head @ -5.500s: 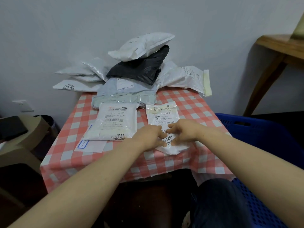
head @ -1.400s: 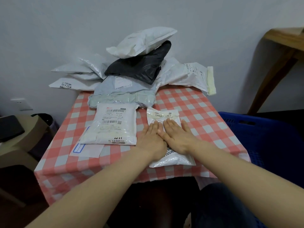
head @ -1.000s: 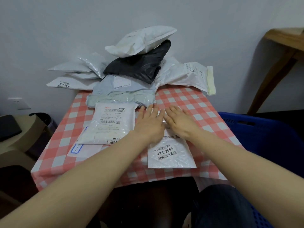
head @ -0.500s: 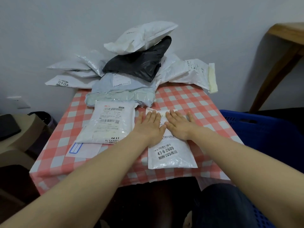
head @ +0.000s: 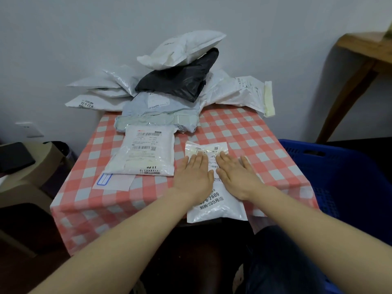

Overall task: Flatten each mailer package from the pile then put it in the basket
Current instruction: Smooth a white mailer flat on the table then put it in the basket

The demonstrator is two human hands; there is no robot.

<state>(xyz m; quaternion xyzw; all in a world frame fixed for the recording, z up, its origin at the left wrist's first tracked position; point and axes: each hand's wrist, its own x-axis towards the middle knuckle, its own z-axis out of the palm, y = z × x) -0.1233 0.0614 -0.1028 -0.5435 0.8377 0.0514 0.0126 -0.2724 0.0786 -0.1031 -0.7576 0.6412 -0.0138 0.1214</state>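
Left hand (head: 194, 177), right hand (head: 237, 177) nearer, flat on mailer (head: 216, 207)

Left hand (head: 194, 177) and right hand (head: 237, 177) are bare, the trousers (head: 282, 262) (one knee shows) dark blue.

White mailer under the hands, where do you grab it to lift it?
Grip the near end of the white mailer, from the front of the table: it lies flat, but that end seems to overhang the edge, leaving room to reach underneath.

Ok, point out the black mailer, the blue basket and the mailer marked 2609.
black mailer (head: 180, 81), head view, middle of its face.
blue basket (head: 347, 164), head view, its inner wall.
mailer marked 2609 (head: 215, 205), head view, its near end.
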